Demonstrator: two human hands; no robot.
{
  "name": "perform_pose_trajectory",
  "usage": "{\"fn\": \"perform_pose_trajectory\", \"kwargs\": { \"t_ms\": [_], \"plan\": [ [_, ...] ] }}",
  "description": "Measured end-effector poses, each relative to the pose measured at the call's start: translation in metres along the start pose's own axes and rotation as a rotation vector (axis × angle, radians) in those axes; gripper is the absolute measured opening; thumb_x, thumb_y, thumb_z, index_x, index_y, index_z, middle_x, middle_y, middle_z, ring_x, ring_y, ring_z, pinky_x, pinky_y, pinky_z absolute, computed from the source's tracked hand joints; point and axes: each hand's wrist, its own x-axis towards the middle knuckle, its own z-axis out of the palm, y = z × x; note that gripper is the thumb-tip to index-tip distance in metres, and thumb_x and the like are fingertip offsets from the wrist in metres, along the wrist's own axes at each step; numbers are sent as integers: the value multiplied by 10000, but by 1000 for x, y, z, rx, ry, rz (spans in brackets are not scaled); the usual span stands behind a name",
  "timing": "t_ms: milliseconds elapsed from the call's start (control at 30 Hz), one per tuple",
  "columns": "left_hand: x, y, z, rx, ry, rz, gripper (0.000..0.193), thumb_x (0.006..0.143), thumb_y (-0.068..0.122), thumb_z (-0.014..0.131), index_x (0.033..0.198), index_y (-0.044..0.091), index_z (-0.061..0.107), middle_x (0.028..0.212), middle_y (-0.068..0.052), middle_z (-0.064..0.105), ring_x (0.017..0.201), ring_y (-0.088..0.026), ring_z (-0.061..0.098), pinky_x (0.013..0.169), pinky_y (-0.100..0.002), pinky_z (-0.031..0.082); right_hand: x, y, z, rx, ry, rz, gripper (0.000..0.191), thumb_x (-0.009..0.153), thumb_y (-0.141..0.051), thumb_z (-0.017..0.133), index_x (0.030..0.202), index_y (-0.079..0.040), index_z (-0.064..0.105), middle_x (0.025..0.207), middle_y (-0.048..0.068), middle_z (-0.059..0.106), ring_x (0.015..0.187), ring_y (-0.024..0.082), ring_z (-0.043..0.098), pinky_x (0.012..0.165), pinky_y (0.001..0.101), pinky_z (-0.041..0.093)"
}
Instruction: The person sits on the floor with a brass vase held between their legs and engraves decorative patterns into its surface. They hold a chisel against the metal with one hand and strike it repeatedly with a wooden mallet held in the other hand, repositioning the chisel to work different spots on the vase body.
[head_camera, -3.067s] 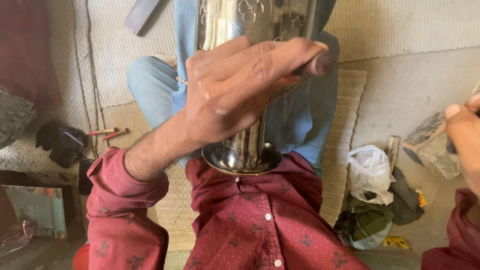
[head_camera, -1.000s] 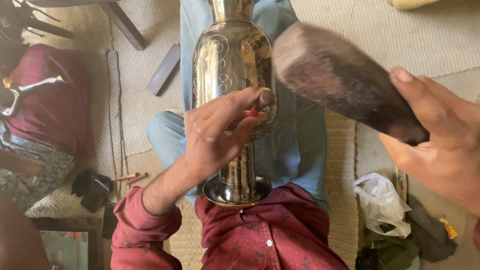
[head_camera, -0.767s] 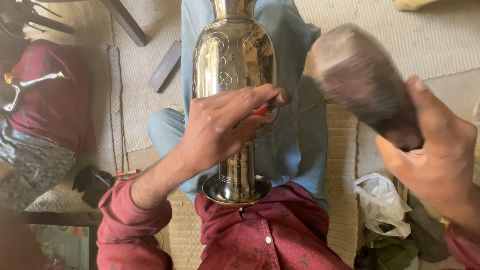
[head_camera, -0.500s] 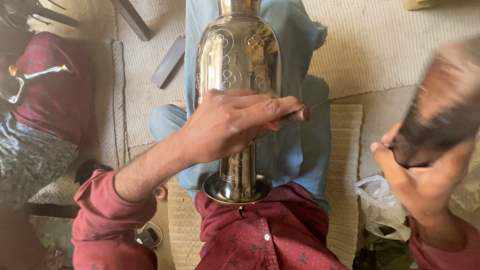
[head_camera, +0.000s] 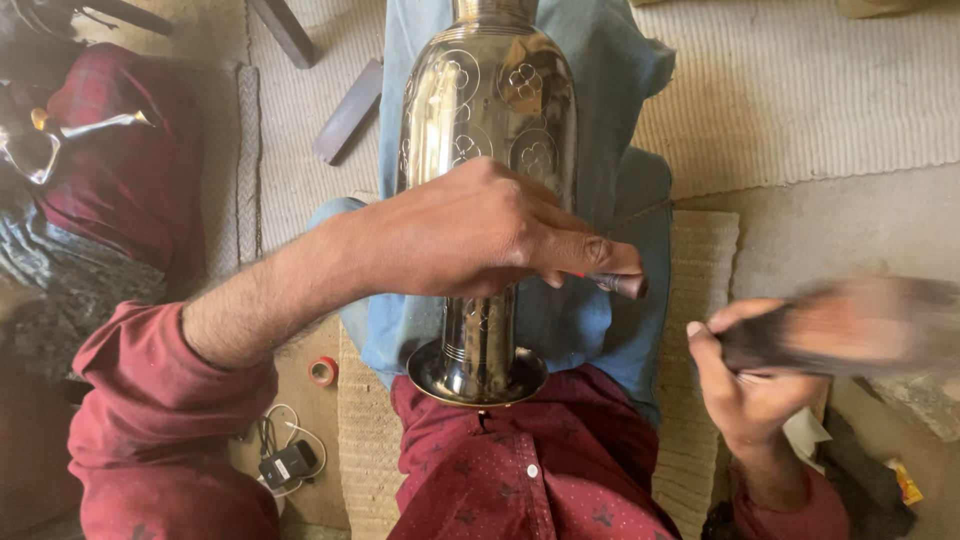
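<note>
Brass fills the middle of my view: a tall engraved vase (head_camera: 487, 130) lies along my lap, its flared foot against my dark red shirt (head_camera: 545, 470) and its neck pointing away over my blue-trousered legs (head_camera: 610, 90). My left hand (head_camera: 470, 235) lies across the narrow waist of the vase, fingers (head_camera: 590, 255) pressed together and pinching a short dark punch (head_camera: 618, 284) whose end sticks out past my fingertips. My right hand (head_camera: 750, 385) is off to the side, fingers wrapped tightly around the handle of a dark wooden mallet (head_camera: 850, 325), which is blurred.

As for progress, I judge the work well underway but not finished. The swollen body already carries rings with small flower shapes inside them, and some faint marks show on the stem near the foot. How much of the surface facing away from me is worked, I cannot tell.

I am sitting on the floor, on a woven straw mat (head_camera: 700, 300) laid over bare concrete, with a pale ribbed rug (head_camera: 800, 90) beyond it. A small red tape roll (head_camera: 322, 371) and a black charger with its cable (head_camera: 285, 462) lie by my left elbow. Dark flat wooden pieces (head_camera: 345, 112) rest on the rug, and a heap of red cloth (head_camera: 125, 170) sits further left.
</note>
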Motion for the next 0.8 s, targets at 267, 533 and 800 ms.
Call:
{"fn": "perform_pose_trajectory", "kwargs": {
  "t_ms": [267, 533, 800],
  "plan": [
    [13, -4, 1, 21, 64, -44, 574, 890, 124, 786, 1430, 169, 597, 1305, -36, 728, 1006, -231, 766, 744, -354, 633, -24, -7, 18, 137, -32, 272, 857, 868, 71, 728, 1583, -30, 266, 992, 193, 666, 765, 304, 687, 718, 411, 559],
    [33, -6, -10, -43, -215, 17, 586, 838, 130, 758, 1402, 212, 623, 1088, -15, 788, 829, -192, 769, 635, -392, 588, -54, -12, 26, 487, 283, 415, 1090, 994, 154, 724, 1677, -256, -20, 1044, 116, 583, 865, 218, 612, 827, 338, 564],
    [28, -2, -11, -24, -178, -10, 569, 855, 104, 761, 1398, 213, 631, 1119, -28, 785, 832, -183, 771, 572, -378, 563, -33, -12, 23, 280, 138, 317, 1067, 912, 173, 745, 1621, -282, 92, 996, 152, 587, 793, 226, 619, 686, 354, 542]
  ]
}}
